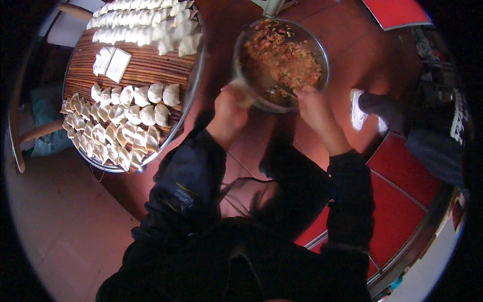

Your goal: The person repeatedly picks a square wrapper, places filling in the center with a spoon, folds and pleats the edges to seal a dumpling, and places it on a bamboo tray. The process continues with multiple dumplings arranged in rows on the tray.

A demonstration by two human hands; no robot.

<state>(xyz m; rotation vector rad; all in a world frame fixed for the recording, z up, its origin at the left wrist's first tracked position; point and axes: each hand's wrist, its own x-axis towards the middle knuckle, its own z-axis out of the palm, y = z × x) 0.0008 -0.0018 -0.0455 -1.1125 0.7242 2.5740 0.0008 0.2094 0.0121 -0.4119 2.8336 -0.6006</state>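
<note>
A round metal bowl point(327, 64) in front of me holds reddish minced filling point(283, 56) with green bits. Just outside its near left rim, my left hand point(231, 111) is curled around a pale, blurred piece that looks like a dough wrapper point(243, 94). Over the near right rim reaches my right hand point(311, 102), its fingertips bunched at the filling; blur hides whether they hold a utensil. To my left, a round tray point(151, 68) with a slatted brown mat carries rows of folded dumplings point(141, 96). Two stacks of square wrappers point(118, 65) lie mid-tray.
A wooden chair frame point(41, 130) stands beyond the tray at far left. Another person's shoe point(357, 109) and dark trouser leg are right of the bowl. Red cabinet panels point(396, 200) line the right side. A pale stool leg point(271, 8) stands behind the bowl on the tiled floor.
</note>
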